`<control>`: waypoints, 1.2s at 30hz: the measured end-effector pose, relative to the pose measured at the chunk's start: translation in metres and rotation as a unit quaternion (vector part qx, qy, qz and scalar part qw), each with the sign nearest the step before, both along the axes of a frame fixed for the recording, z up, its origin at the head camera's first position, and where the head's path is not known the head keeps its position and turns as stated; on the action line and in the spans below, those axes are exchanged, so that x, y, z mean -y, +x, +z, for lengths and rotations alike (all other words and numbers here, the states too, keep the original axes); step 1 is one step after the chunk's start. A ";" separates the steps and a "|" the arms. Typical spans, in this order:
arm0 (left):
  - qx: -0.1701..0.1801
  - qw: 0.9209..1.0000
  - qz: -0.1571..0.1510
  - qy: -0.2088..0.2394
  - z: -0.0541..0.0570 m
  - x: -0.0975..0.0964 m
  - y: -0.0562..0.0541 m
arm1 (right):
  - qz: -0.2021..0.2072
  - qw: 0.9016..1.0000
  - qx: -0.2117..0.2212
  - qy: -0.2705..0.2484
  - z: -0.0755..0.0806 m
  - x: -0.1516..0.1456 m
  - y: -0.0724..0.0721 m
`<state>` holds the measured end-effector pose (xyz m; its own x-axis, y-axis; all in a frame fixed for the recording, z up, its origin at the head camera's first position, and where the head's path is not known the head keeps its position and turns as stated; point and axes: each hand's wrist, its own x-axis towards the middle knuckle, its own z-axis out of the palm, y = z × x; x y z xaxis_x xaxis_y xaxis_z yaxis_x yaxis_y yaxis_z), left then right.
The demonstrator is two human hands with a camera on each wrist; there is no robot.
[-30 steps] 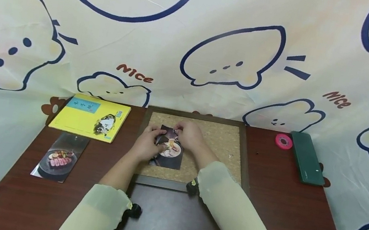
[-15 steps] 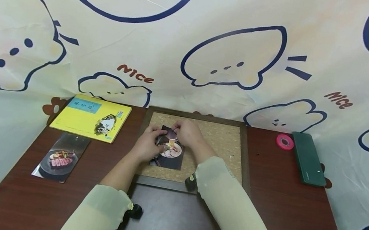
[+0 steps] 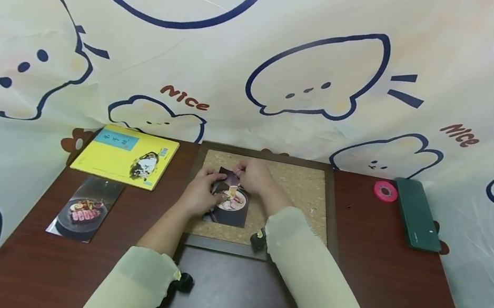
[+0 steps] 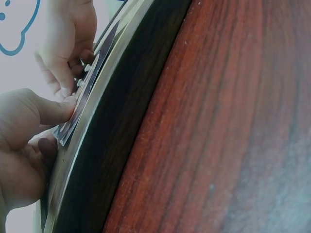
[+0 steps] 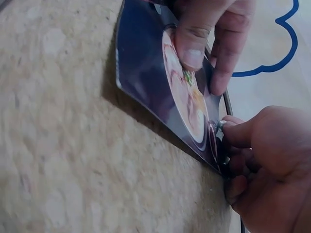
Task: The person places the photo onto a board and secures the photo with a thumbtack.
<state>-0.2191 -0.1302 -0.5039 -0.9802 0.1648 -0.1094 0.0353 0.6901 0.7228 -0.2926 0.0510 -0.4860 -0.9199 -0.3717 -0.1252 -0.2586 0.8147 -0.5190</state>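
A photo (image 3: 233,215) of a bowl of food lies against the framed cork board (image 3: 288,197). My left hand (image 3: 199,193) holds it by its left side, the thumb (image 5: 192,56) pressing on its printed face. At the photo's top edge, my right hand (image 3: 255,176) pinches a small clear push pin (image 5: 218,125) between thumb and finger. Its point is hidden. In the right wrist view the photo's lower edge stands slightly off the cork and casts a shadow. From the left wrist view, the right hand (image 4: 68,43) appears above the left hand (image 4: 24,141), both at the photo (image 4: 75,119).
A yellow book (image 3: 124,157) lies at the back left, with a second food photo (image 3: 85,209) in front of it. On the right are a pink tape roll (image 3: 385,191) and a dark green box (image 3: 417,215). A printed cloth (image 3: 236,67) hangs behind the table (image 3: 380,286).
Both hands stay at the photo with almost no movement; the right fingers shift slightly at its top edge. The whole head view drifts a little to the right.
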 end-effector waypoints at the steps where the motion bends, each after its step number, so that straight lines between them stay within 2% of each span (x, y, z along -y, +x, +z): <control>1: 0.001 1.000 0.001 0.000 -0.001 0.000 -0.001 | 0.002 1.000 0.003 0.000 0.001 -0.001 0.000; 9: -0.001 1.000 0.000 0.002 0.000 -0.001 0.000 | 0.009 1.000 0.009 0.008 0.005 -0.002 -0.001; 16: 0.002 1.000 0.002 0.000 -0.001 -0.003 0.000 | -0.017 1.000 0.004 -0.021 0.003 -0.005 0.000; 24: -0.003 1.000 0.002 -0.006 -0.001 -0.004 0.001 | -0.030 0.999 -0.010 -0.022 0.002 -0.003 0.001; 26: -0.005 1.000 0.001 -0.006 0.000 -0.004 0.001 | -0.027 0.999 -0.013 -0.032 -0.001 -0.005 0.000; 32: -0.008 1.000 0.003 -0.010 -0.001 -0.004 0.001 | 0.000 0.994 -0.008 -0.113 -0.010 -0.021 -0.001; 36: -0.009 1.000 0.009 -0.013 -0.002 -0.004 0.001 | 0.038 0.992 -0.034 -0.114 -0.013 -0.028 0.002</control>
<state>-0.2184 -0.1262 -0.5058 -0.9848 0.1449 -0.0956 0.0360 0.7093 0.7040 -0.2904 0.0791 -0.4988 -0.8918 -0.4513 0.0317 -0.3550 0.6547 -0.6673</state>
